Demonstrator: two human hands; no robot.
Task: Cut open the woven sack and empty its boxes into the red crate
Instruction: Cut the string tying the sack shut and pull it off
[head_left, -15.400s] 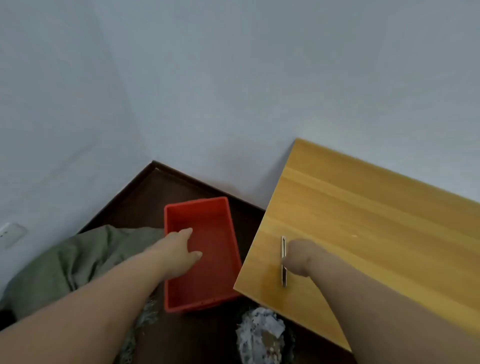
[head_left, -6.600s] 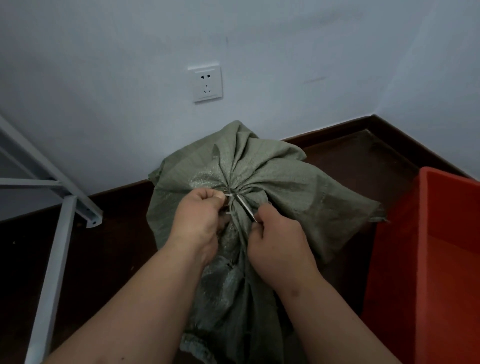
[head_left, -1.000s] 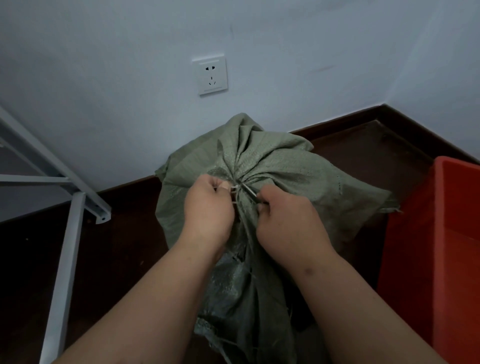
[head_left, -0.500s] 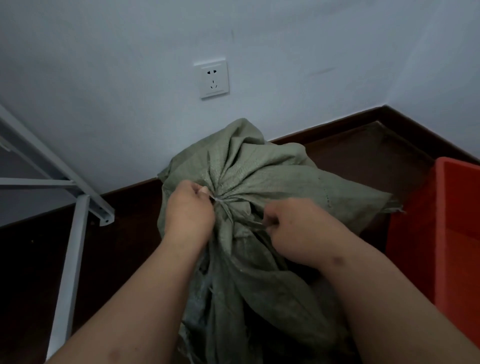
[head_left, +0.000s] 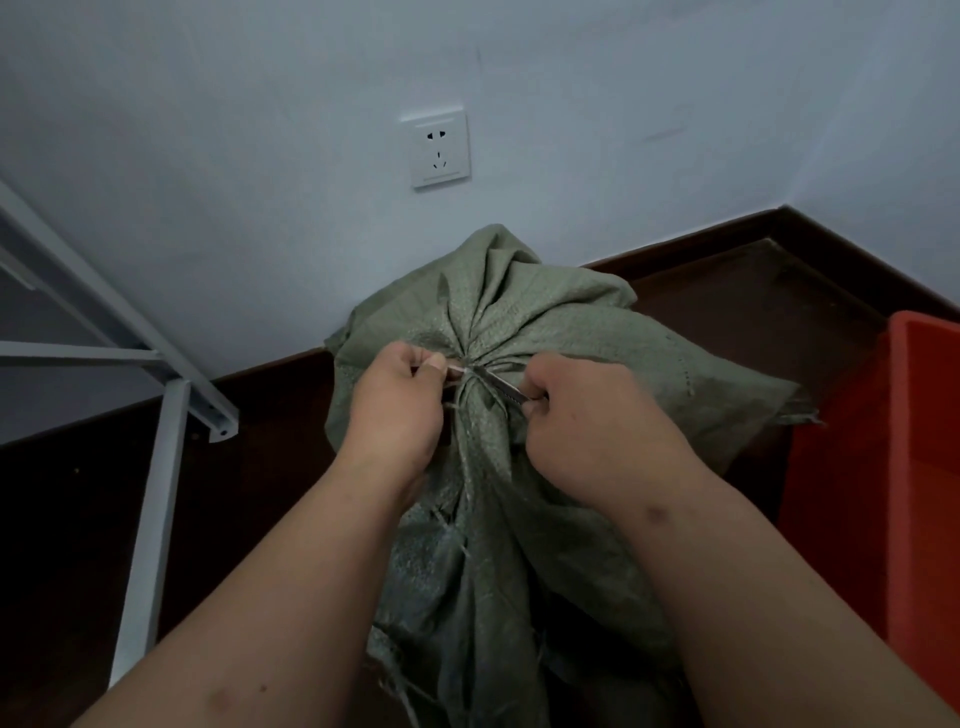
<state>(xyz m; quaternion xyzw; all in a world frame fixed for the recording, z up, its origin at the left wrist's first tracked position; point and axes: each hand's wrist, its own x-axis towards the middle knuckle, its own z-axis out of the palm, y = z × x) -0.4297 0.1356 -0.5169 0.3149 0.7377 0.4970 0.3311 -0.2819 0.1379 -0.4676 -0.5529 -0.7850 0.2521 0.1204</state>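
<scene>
A grey-green woven sack (head_left: 561, 338) stands on the dark floor against the wall, its neck gathered and tied at the middle. My left hand (head_left: 395, 405) pinches the pale tie (head_left: 457, 370) at the gathered neck. My right hand (head_left: 597, 421) grips a slim metal knife (head_left: 501, 387), whose blade points up-left into the knot. The red crate (head_left: 914, 467) sits at the right edge, partly cut off. The sack hides its boxes.
A white wall socket (head_left: 439, 149) is above the sack. A grey metal frame leg (head_left: 156, 493) slants down at the left. Dark skirting (head_left: 727, 234) runs along the wall into a corner at the right.
Both hands have closed back in on the knot after spreading apart half a second ago. The blade is again at the tie and the sack sits a little further right in view.
</scene>
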